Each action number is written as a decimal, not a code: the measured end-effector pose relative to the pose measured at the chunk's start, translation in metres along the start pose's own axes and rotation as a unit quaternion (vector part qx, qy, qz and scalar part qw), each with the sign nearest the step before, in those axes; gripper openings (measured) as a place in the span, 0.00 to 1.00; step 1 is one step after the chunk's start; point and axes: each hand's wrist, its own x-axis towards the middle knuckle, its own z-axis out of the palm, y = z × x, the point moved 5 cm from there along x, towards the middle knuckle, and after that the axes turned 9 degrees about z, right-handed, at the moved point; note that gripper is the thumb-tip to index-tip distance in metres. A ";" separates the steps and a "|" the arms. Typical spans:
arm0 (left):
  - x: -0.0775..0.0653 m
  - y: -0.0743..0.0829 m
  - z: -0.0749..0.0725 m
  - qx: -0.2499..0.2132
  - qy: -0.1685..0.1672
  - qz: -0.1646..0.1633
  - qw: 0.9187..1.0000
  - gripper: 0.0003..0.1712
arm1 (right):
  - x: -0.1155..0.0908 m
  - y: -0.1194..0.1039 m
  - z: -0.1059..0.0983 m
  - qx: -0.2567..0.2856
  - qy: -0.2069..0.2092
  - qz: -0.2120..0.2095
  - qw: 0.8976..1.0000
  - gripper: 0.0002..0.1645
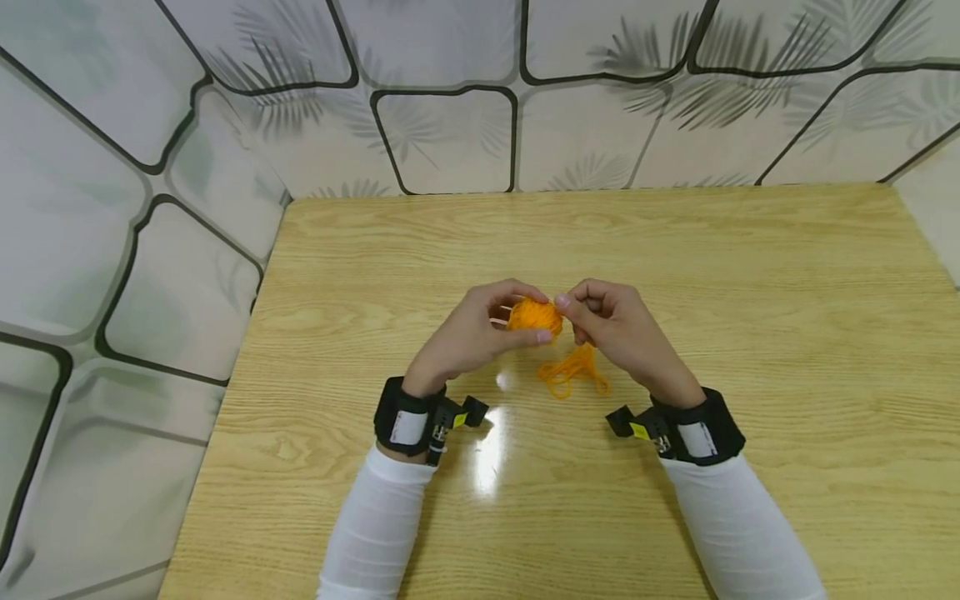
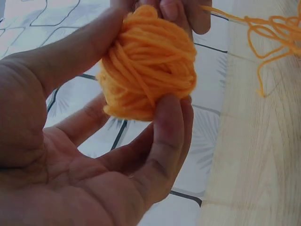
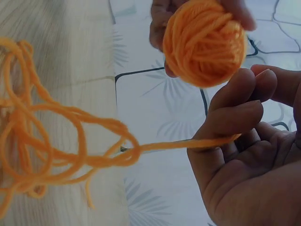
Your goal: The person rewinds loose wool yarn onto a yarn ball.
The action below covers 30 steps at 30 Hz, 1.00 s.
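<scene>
An orange ball of yarn (image 1: 535, 317) is held in my left hand (image 1: 480, 327), between the thumb on one side and the fingers on the other. In the left wrist view the wound strands of the ball (image 2: 148, 66) show clearly. Close beside it, my right hand (image 1: 618, 325) pinches the yarn with thumb and fingertips. From the right wrist view, a single strand (image 3: 169, 144) runs out of the curled fingers of that hand to a loose tangle of yarn (image 3: 70, 136). That tangle (image 1: 573, 369) lies on the table below the right hand.
The wooden table (image 1: 375, 267) spreads out around both hands. Behind it and to the left stand pale walls (image 1: 450, 137) with dark lines and leaf prints. Each wrist wears a black strap with a small camera (image 1: 472, 412).
</scene>
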 end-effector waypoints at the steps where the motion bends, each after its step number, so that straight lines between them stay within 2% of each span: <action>1: 0.000 -0.001 -0.001 -0.006 0.008 -0.009 1.000 0.24 | -0.001 -0.001 0.000 0.000 0.000 -0.004 1.000 0.15; 5: -0.001 -0.005 -0.003 -0.020 0.043 -0.038 0.998 0.30 | -0.005 -0.007 0.001 -0.006 -0.001 -0.022 1.000 0.13; 9: 0.000 -0.006 -0.004 -0.023 0.067 -0.037 0.997 0.27 | -0.007 -0.011 0.003 -0.009 -0.007 -0.032 0.999 0.12; 13: 0.001 -0.008 -0.005 -0.079 0.086 -0.041 0.992 0.24 | -0.009 -0.014 0.006 -0.012 -0.012 -0.037 0.999 0.11; 16: 0.002 -0.008 -0.005 -0.147 0.099 -0.051 0.983 0.23 | -0.010 -0.015 0.007 -0.012 -0.014 -0.042 0.999 0.10; 20: 0.003 -0.008 -0.005 -0.244 0.122 -0.063 0.960 0.22 | -0.010 -0.015 0.011 -0.007 -0.021 -0.050 0.999 0.10; 24: 0.004 -0.007 -0.005 -0.297 0.148 -0.068 0.941 0.21 | -0.010 -0.015 0.018 0.001 -0.037 -0.053 0.998 0.09; 27: 0.004 -0.008 -0.005 -0.303 0.163 -0.070 0.936 0.22 | -0.010 -0.015 0.025 0.004 -0.052 -0.052 0.997 0.08; 30: 0.004 -0.008 -0.005 -0.299 0.173 -0.073 0.935 0.22 | -0.011 -0.017 0.030 0.004 -0.066 -0.057 0.996 0.09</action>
